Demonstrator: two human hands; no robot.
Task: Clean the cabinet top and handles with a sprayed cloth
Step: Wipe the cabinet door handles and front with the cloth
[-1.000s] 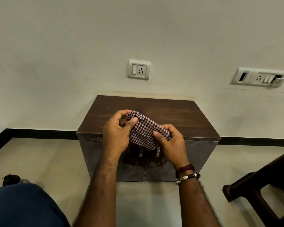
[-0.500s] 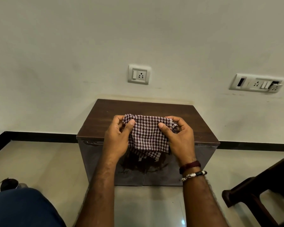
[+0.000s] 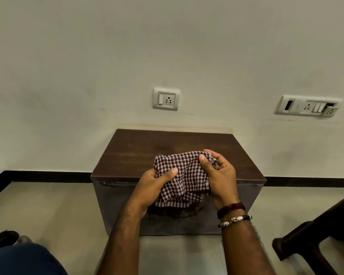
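Above the near edge of a low cabinet (image 3: 244, 167) set against a pale wall (image 3: 107, 56), a person holds a checked cloth (image 3: 184, 179) bunched between both hands, clear of the wood. The left hand (image 3: 151, 190) curls around the cloth's near left side, thumb pressed across the weave; the right hand (image 3: 219, 175) pinches the far right corner between thumb and fingers. The cloth hangs in loose folds, its fringed lower edge dropping in front of the cabinet doors and hiding the handles.

The work appears to be at its start or between passes. The dark cabinet top (image 3: 147, 147) shows no wet streaks or wiped bands that can be made out, and no spray bottle is in view, so whether the cloth has been dampened cannot be told. By this reading, the wiping of the top is left to do, as are the handles behind the cloth.

A power socket (image 3: 166, 98) sits on the wall above the cabinet, a switch panel (image 3: 308, 106) farther right. Dark wooden furniture (image 3: 316, 235) edges in at the near right.
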